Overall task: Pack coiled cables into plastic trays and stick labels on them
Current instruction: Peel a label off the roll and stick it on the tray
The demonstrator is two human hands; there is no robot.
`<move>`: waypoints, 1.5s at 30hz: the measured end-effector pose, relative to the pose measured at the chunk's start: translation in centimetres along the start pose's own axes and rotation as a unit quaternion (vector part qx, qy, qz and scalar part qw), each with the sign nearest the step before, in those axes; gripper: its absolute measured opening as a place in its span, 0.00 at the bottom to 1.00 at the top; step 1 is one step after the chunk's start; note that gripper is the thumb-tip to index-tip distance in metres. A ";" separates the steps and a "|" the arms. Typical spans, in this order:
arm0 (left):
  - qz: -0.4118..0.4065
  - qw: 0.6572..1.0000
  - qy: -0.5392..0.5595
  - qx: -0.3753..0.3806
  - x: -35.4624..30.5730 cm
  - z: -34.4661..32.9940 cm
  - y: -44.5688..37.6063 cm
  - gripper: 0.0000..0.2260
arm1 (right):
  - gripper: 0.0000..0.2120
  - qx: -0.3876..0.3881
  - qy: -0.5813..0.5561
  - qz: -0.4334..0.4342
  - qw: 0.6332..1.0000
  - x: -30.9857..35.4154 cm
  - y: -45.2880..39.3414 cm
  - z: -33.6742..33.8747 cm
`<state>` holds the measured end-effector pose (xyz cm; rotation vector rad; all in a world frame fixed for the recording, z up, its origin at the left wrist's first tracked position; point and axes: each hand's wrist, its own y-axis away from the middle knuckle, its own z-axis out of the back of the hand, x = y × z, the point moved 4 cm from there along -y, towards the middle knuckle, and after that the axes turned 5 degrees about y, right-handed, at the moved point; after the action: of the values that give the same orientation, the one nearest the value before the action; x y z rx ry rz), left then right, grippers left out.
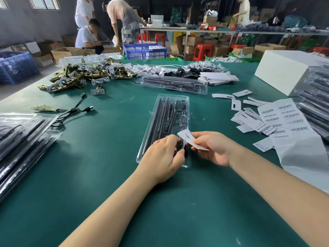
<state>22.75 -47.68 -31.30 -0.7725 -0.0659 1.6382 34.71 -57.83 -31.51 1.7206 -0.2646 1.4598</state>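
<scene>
Tray (165, 111): lengthwise at mid-table, rods and cable seated, near end under both hands for labelling. Label (185, 135): pinched by right hand (213, 148), held above tray's near end, probably to peel or place. Left hand (165, 157): fingers curled, pinching at label's lower edge, likely steadying. Barcode sheet (288, 122): right side, within reach.

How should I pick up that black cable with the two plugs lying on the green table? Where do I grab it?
Grab the black cable at its middle, where the two plug ends join into one cord. Come straight down from above and pinch it across with your left hand, which is probably nearer that side. It lies flat on the green table with bare table around that spot, so your fingers should fit either side.
</scene>
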 end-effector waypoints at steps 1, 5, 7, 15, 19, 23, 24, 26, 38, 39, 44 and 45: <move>-0.002 1.000 0.000 0.000 0.0 0.0 0.0 0.19 | 0.17 0.013 0.017 -0.005 1.000 -0.1 0.0 -0.1; -0.009 1.000 -0.010 0.003 -0.1 -0.1 0.0 0.20 | 0.17 -0.003 -0.003 -0.022 1.000 -0.5 -0.4 0.6; -0.009 1.000 -0.010 0.005 0.0 -0.1 -0.1 0.20 | 0.15 -0.012 -0.022 -0.024 0.999 -0.6 -0.7 0.5; -0.006 1.000 -0.008 0.008 0.1 0.0 0.0 0.20 | 0.11 -0.011 0.000 0.000 1.000 0.7 -0.9 0.0; -0.005 1.000 -0.006 0.013 0.1 0.0 0.1 0.22 | 0.09 0.005 -0.061 -0.002 0.998 0.7 -1.1 -0.7; -0.005 1.000 -0.013 0.014 0.0 0.0 0.1 0.24 | 0.11 0.026 -0.092 -0.030 0.995 0.5 -0.9 -0.3; -0.006 1.000 -0.017 0.017 -0.1 0.0 0.0 0.24 | 0.11 0.016 -0.098 -0.034 0.994 0.3 -0.9 -0.4; -0.006 0.999 -0.023 0.021 -0.1 0.0 0.0 0.25 | 0.11 -0.008 -0.110 -0.036 0.993 -0.1 -1.0 -0.8; 0.001 0.998 -0.031 0.051 0.0 -0.2 0.0 0.25 | 0.05 0.025 -0.200 -0.031 0.979 -0.3 -0.6 -2.0; -0.001 0.998 -0.034 0.051 0.0 -0.2 0.0 0.25 | 0.06 0.021 -0.200 -0.028 0.979 -0.3 -0.5 -1.9; -0.003 0.997 -0.044 0.061 -0.1 -0.1 0.0 0.26 | 0.11 -0.006 -0.183 0.009 0.983 -0.7 -0.2 -2.0; -0.003 0.997 -0.044 0.063 -0.1 -0.1 0.0 0.26 | 0.12 -0.016 -0.171 0.020 0.985 -0.8 -0.2 -1.9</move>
<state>22.78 -47.82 -31.29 -0.6032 -0.0286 1.6535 33.26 -56.63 -32.38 1.9446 -0.5039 1.1740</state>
